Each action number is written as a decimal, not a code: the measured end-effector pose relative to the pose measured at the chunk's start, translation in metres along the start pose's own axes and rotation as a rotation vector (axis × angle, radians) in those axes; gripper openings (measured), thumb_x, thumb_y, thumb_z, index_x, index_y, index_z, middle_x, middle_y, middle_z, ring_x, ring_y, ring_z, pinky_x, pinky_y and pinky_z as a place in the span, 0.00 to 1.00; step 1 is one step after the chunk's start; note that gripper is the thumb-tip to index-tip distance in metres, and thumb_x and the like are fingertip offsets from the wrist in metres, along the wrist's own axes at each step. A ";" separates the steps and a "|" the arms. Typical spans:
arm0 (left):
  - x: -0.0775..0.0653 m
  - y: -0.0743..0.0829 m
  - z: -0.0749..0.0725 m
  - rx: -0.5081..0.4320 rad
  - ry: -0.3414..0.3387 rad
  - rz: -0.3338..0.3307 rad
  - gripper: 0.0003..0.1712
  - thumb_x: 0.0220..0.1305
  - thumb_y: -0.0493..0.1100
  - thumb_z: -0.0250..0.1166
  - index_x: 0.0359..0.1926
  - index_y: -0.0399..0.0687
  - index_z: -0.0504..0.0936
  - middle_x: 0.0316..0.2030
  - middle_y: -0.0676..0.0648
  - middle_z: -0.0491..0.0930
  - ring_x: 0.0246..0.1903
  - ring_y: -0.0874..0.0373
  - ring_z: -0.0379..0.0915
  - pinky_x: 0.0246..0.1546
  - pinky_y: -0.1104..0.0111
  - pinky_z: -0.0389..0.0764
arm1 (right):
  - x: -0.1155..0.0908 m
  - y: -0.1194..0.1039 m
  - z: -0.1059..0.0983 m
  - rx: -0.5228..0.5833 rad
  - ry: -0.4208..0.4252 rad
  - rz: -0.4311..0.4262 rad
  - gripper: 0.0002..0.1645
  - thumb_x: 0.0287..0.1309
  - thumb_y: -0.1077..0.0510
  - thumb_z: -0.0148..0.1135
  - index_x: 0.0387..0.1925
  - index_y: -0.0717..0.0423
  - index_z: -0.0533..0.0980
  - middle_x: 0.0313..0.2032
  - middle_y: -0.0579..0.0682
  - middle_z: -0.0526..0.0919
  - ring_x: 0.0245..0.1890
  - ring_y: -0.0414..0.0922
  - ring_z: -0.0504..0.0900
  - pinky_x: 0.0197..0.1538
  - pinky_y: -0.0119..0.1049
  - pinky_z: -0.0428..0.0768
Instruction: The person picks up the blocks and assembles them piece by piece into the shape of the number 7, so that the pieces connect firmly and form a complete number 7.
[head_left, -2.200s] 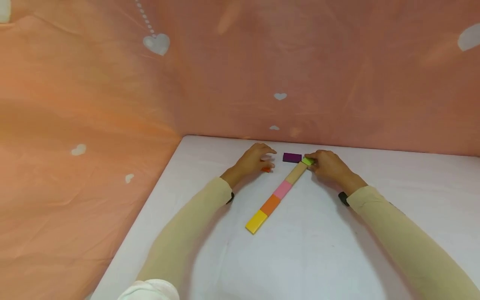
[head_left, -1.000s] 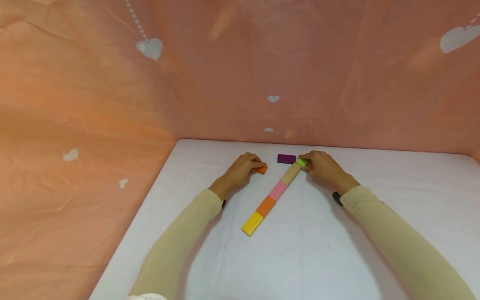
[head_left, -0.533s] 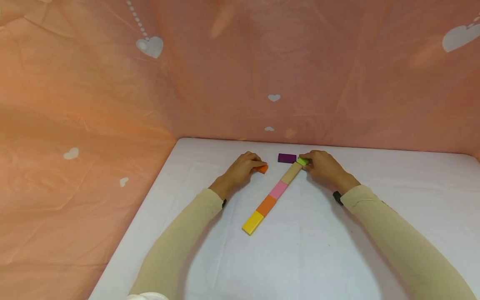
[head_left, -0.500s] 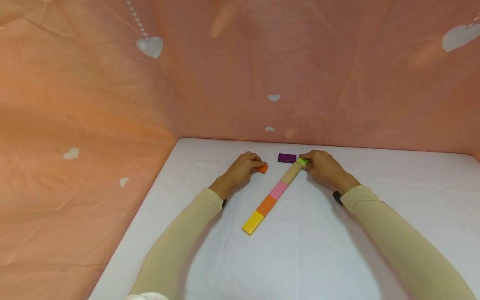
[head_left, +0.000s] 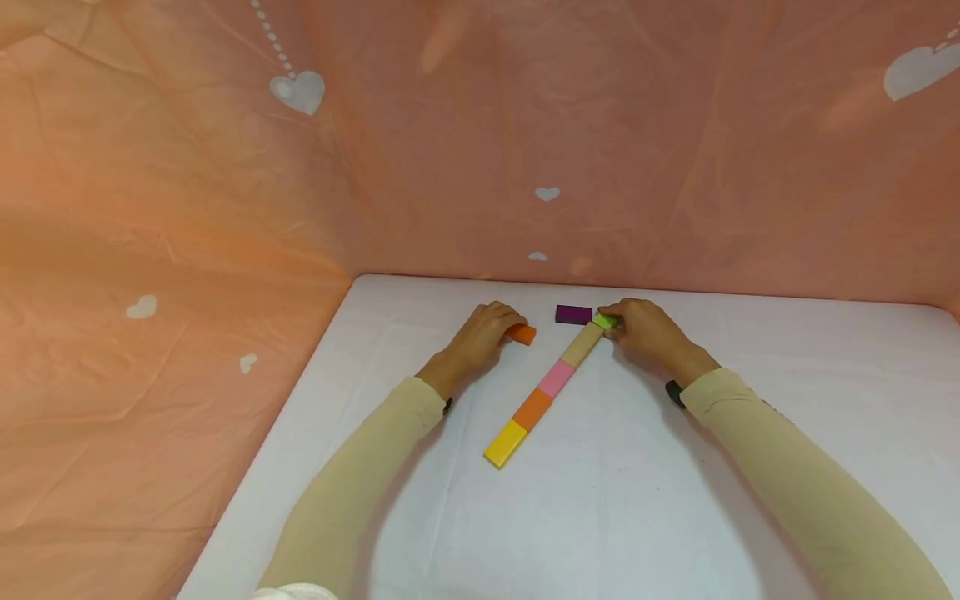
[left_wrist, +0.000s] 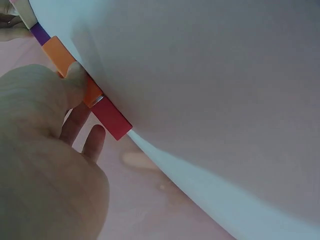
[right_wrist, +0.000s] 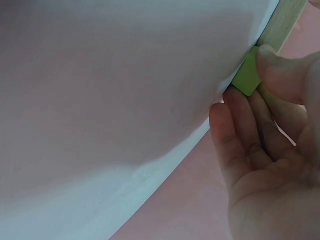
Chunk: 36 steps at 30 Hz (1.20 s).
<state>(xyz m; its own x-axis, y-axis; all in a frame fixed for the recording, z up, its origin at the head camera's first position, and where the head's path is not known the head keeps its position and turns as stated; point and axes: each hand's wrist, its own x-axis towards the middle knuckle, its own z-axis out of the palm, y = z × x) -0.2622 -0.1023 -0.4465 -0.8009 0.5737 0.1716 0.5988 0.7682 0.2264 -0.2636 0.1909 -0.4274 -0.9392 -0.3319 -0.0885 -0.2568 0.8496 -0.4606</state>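
Observation:
My left hand (head_left: 480, 337) holds an orange block (head_left: 522, 334), its thumb across the block in the left wrist view. End to end with that block lies a red block (left_wrist: 112, 117), hidden behind the hand in the head view. My right hand (head_left: 648, 333) pinches a light green block (head_left: 605, 321) between thumb and fingers. This green block touches the far end of a slanting row: a plain wood block (head_left: 582, 344), a pink block (head_left: 557, 379), a second orange block (head_left: 532, 409) and a yellow block (head_left: 506, 443). A purple block (head_left: 573, 315) lies left of the green one.
The white-covered table (head_left: 622, 500) meets a peach cloth backdrop (head_left: 637, 167) along its back edge. More peach cloth with white hearts hangs at the left. Dark bands (head_left: 675, 394) sit at the wrists below beige sleeves.
The left hand has come down from spread fingers onto the orange block; its fingers have since shifted, baring more of the block. The right hand stays at the green block. The head view shifted slightly.

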 end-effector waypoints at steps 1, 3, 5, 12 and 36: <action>0.000 0.000 0.000 -0.005 0.002 -0.006 0.17 0.69 0.35 0.62 0.57 0.50 0.81 0.55 0.51 0.81 0.59 0.56 0.71 0.66 0.62 0.70 | 0.000 0.000 0.000 -0.001 0.002 -0.004 0.28 0.65 0.62 0.62 0.65 0.61 0.73 0.56 0.62 0.80 0.53 0.55 0.78 0.63 0.54 0.76; 0.000 0.000 -0.001 -0.014 0.004 -0.018 0.17 0.68 0.34 0.62 0.56 0.49 0.81 0.54 0.51 0.82 0.58 0.56 0.72 0.66 0.62 0.70 | 0.000 0.000 0.000 -0.005 0.005 -0.012 0.27 0.64 0.62 0.62 0.65 0.61 0.73 0.56 0.63 0.81 0.53 0.55 0.78 0.63 0.54 0.76; -0.001 0.001 -0.001 -0.018 0.000 -0.029 0.17 0.68 0.34 0.62 0.56 0.50 0.81 0.54 0.51 0.82 0.58 0.56 0.72 0.66 0.62 0.70 | 0.000 0.000 0.000 -0.010 0.007 -0.021 0.27 0.64 0.63 0.63 0.64 0.62 0.73 0.55 0.63 0.81 0.52 0.55 0.78 0.62 0.53 0.77; -0.001 0.000 -0.001 -0.033 -0.010 -0.058 0.16 0.69 0.34 0.61 0.56 0.50 0.80 0.54 0.52 0.81 0.58 0.56 0.71 0.67 0.62 0.69 | 0.000 0.000 0.000 -0.009 0.010 -0.021 0.28 0.64 0.63 0.63 0.65 0.62 0.73 0.55 0.63 0.81 0.50 0.54 0.78 0.61 0.53 0.78; 0.001 -0.001 -0.002 -0.041 0.027 -0.020 0.17 0.67 0.34 0.63 0.54 0.51 0.82 0.53 0.52 0.83 0.57 0.54 0.73 0.63 0.58 0.68 | -0.001 0.000 -0.002 -0.004 -0.006 0.008 0.28 0.65 0.62 0.62 0.66 0.61 0.72 0.57 0.63 0.80 0.55 0.56 0.77 0.64 0.55 0.75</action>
<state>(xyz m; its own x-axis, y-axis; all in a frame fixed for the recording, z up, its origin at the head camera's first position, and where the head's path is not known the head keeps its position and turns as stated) -0.2637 -0.1028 -0.4448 -0.8129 0.5496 0.1926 0.5824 0.7670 0.2694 -0.2631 0.1916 -0.4257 -0.9396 -0.3280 -0.0975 -0.2506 0.8537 -0.4564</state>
